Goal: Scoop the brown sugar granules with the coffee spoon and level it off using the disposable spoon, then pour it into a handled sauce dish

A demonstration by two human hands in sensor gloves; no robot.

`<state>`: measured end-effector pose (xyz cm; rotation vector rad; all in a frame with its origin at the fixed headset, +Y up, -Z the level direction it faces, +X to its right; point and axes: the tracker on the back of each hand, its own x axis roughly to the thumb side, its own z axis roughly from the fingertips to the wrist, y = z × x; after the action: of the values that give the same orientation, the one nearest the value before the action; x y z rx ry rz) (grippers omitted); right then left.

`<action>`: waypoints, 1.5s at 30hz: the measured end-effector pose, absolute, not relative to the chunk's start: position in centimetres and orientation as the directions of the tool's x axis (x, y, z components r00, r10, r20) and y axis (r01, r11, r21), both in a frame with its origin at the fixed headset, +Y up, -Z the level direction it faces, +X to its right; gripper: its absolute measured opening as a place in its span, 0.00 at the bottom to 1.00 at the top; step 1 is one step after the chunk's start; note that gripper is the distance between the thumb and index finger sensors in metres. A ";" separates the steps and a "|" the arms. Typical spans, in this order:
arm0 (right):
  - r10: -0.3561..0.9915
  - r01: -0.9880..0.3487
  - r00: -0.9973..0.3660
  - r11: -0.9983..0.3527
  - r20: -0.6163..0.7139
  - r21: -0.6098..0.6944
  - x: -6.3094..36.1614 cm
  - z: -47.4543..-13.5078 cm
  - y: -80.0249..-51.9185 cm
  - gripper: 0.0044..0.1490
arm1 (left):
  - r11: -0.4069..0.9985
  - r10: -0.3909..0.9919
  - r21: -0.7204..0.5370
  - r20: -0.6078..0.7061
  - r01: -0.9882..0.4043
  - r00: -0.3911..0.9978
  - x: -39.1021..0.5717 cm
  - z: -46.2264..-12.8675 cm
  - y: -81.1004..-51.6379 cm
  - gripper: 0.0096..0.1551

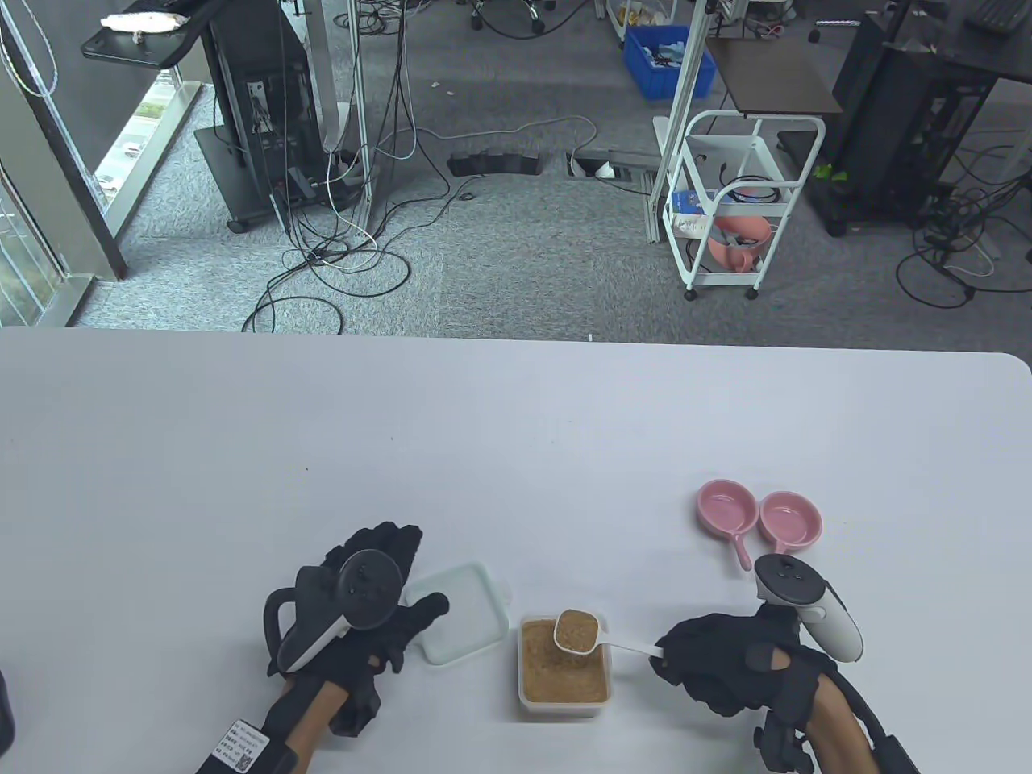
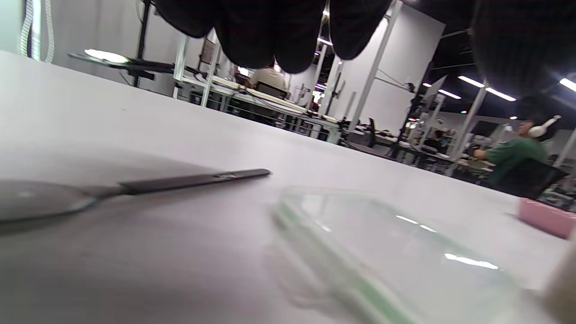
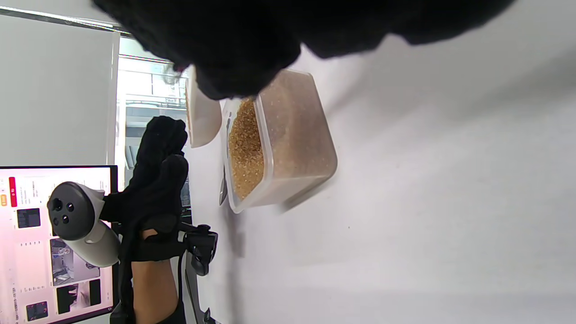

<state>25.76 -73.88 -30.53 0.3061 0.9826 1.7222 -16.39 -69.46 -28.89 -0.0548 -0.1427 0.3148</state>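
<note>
My right hand (image 1: pixel 666 650) pinches the handle of a white coffee spoon (image 1: pixel 625 643). Its bowl is heaped with brown sugar (image 1: pixel 576 630) and hangs just above the open sugar container (image 1: pixel 564 692); the same container (image 3: pixel 288 139) fills the right wrist view. My left hand (image 1: pixel 391 576) lies flat and relaxed on the table left of the container, holding nothing. In the left wrist view a dark disposable spoon (image 2: pixel 148 186) lies on the table under my fingers (image 2: pixel 270 36), untouched; the table view hides it. A pink twin sauce dish with a handle (image 1: pixel 758 520) sits to the far right.
The container's clear lid (image 1: pixel 461 613) lies flat between my left hand and the container, also shown as the lid (image 2: pixel 387 252) in the left wrist view. The white table (image 1: pixel 484 435) stretches beyond. A lit screen (image 3: pixel 49 252) stands behind my left hand.
</note>
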 end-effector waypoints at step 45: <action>0.806 -0.839 -0.393 -0.511 -0.442 -0.186 36.5 -32.3 -73.8 0.27 | 0.924 0.348 -0.307 0.434 -0.227 0.831 -10.3 -26.5 -70.3 0.67</action>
<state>36.48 -73.82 -32.28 -0.5949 0.0811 2.0229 -10.34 -70.30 -26.54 -0.2482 -0.5054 0.3081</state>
